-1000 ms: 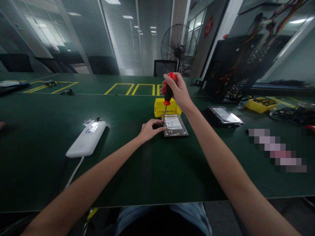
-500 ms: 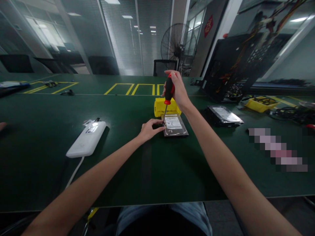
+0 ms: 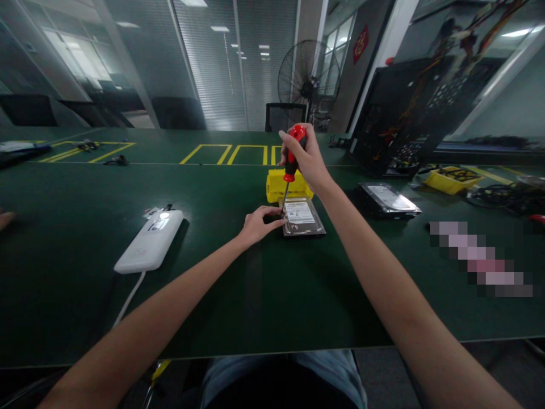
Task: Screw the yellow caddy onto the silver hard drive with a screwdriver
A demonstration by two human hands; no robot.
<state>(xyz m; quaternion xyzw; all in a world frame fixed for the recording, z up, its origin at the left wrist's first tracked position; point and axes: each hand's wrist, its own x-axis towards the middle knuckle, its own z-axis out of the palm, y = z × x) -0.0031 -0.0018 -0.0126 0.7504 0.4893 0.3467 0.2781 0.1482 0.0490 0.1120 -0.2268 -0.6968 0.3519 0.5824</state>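
A hard drive (image 3: 303,217) with a white label lies flat on the green table (image 3: 272,284). My right hand (image 3: 307,159) is wrapped round the red and black handle of a screwdriver (image 3: 292,157), which stands nearly upright with its tip at the drive's near left corner. My left hand (image 3: 259,225) rests at the drive's left edge, its fingers pinched together against that corner beside the screwdriver tip. Whether anything is between those fingers cannot be made out.
A yellow box (image 3: 283,185) sits just behind the drive. A second hard drive (image 3: 388,200) lies to the right, with a black computer case (image 3: 409,113) behind it. A white power strip (image 3: 150,247) lies left. A yellow tray (image 3: 451,180) and cables are far right.
My right hand has turned a little on the screwdriver handle, whose top tilted slightly; the tip stays at the drive's corner. My left hand has not moved.
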